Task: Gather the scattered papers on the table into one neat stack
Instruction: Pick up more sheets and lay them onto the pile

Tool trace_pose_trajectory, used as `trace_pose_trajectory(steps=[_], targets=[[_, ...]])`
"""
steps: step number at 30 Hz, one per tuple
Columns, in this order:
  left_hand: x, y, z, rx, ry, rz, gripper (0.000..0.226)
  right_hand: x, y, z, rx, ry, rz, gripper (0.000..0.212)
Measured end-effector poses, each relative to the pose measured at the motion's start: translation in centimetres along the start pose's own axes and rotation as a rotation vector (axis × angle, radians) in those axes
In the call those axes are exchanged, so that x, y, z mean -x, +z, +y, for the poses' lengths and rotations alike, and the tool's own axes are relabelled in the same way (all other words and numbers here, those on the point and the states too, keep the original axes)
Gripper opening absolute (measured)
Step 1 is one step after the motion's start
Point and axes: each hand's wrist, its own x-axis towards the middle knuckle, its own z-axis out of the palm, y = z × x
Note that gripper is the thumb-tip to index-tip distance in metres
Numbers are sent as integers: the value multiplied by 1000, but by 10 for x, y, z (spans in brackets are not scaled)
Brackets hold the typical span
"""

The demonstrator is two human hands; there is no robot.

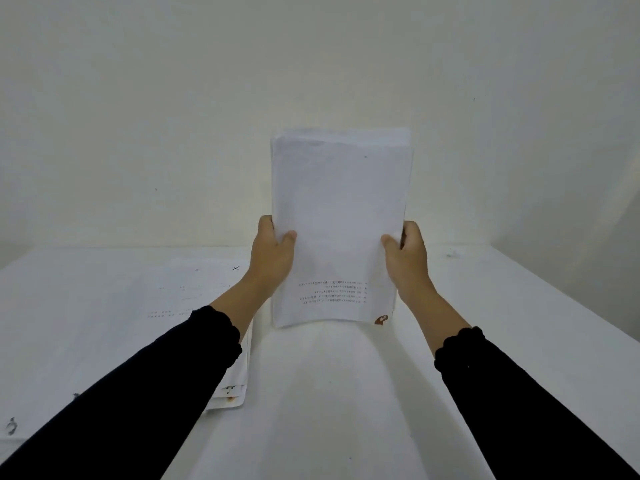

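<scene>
A stack of white papers stands upright on its short edge on the white table, in the middle of the view. Upside-down printed lines and a small brown mark show near its bottom. My left hand grips the stack's left edge and my right hand grips its right edge, thumbs on the near face. More papers lie flat and overlapping on the table to the left, partly under my left forearm.
A plain pale wall rises right behind the table's far edge. The table's right edge runs diagonally at the right. A small dark mark sits on a sheet at the lower left corner.
</scene>
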Motion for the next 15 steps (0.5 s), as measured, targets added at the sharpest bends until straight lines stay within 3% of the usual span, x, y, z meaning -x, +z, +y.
trace_pose_trajectory(steps=[3,7,11,15], targets=[[-3,-3,10,71,25,30,17,-1,-1,-11,-35,-35,24,14],[1,-8,4,109,-84,32,32,4,-1,-5,-47,20,15,20],[11,-6,-10,35,-183,-12,19,14,6,8,9,78,19,10],[7,-6,2,22,-133,18,26,12,10,-3,18,12,44,11]])
